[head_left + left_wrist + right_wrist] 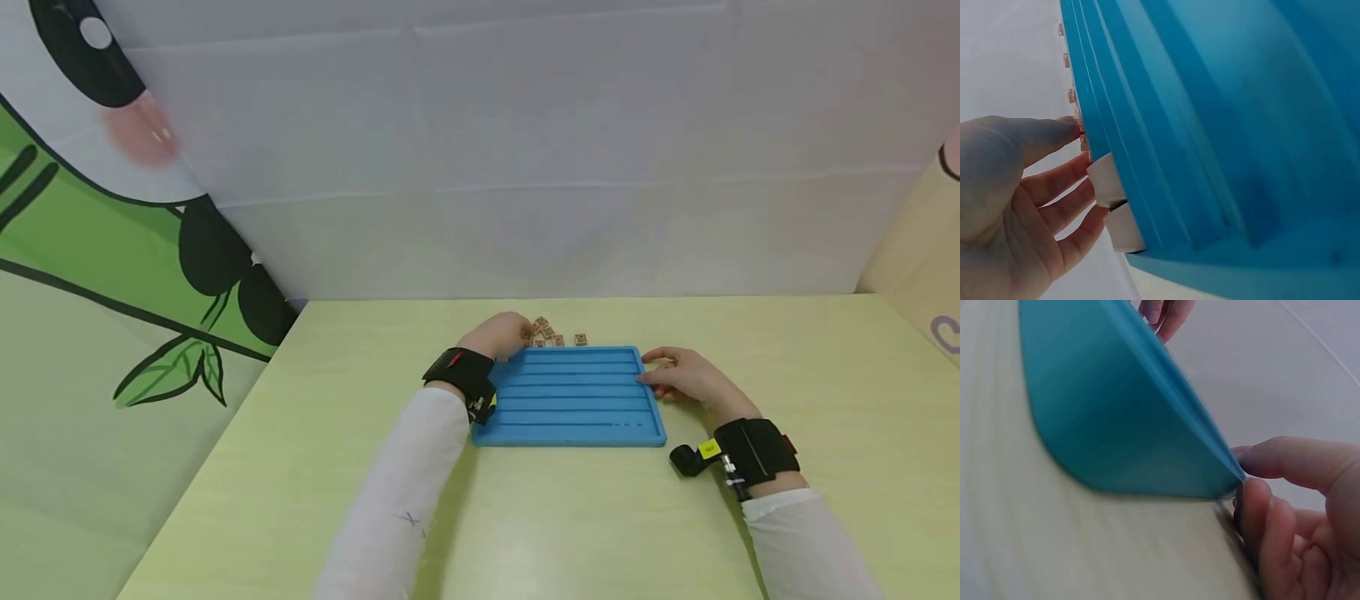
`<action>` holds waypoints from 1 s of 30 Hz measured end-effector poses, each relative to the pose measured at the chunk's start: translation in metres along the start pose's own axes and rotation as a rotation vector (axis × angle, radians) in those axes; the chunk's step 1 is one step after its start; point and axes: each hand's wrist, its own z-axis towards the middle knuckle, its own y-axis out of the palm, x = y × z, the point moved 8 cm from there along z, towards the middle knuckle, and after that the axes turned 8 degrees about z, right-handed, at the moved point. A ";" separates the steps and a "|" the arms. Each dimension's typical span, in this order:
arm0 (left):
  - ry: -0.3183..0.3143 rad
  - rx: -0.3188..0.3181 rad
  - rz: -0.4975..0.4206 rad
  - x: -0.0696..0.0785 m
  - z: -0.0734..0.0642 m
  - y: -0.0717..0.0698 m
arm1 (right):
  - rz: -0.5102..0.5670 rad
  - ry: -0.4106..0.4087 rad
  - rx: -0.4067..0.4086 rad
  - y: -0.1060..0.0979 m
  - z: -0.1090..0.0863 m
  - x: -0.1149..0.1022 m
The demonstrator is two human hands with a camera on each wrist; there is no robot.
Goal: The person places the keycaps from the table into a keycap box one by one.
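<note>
A blue ridged tray (570, 404) lies on the table. My left hand (501, 335) reaches past its far left corner to several small wooden tiles (542, 323) behind the tray. In the left wrist view, the thumb and index fingertip of the left hand (1010, 187) stand a little apart, with a small tile (1084, 142) visible between them; contact is unclear. Two pale tiles (1124, 228) stand in the tray's end groove, beside the other fingers. My right hand (1297, 519) pinches the tray's right edge between thumb and fingers, also seen in the head view.
One wooden tile (581, 339) lies apart, right of the others, just beyond the tray's far edge. The pale table (570, 525) meets a light backdrop (562, 242) at the back. A patterned cloth (112, 217) hangs at the left.
</note>
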 end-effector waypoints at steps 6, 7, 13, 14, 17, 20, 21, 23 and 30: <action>-0.012 0.026 0.023 -0.001 0.002 0.001 | 0.008 -0.004 0.002 0.000 0.001 0.001; -0.016 0.031 0.026 -0.001 0.002 0.001 | 0.007 -0.005 0.002 0.001 0.001 0.001; -0.009 0.087 0.063 0.001 0.001 -0.005 | 0.004 -0.014 -0.002 0.000 0.002 0.000; -0.010 0.094 0.064 0.001 0.001 -0.006 | 0.003 -0.015 -0.003 0.000 0.002 0.000; -0.022 0.106 0.061 0.001 -0.001 -0.008 | 0.005 -0.019 -0.009 0.001 0.002 0.000; -0.037 0.110 0.053 0.000 -0.003 -0.009 | 0.010 -0.017 -0.014 0.002 0.001 -0.001; -0.037 0.113 0.055 0.000 -0.003 -0.009 | 0.013 -0.015 -0.015 0.002 0.001 -0.001; -0.033 0.116 0.056 0.000 -0.002 -0.008 | 0.013 -0.012 -0.013 0.002 0.000 -0.001; -0.039 0.133 0.044 -0.004 -0.003 -0.009 | 0.007 -0.011 -0.011 0.003 -0.001 -0.001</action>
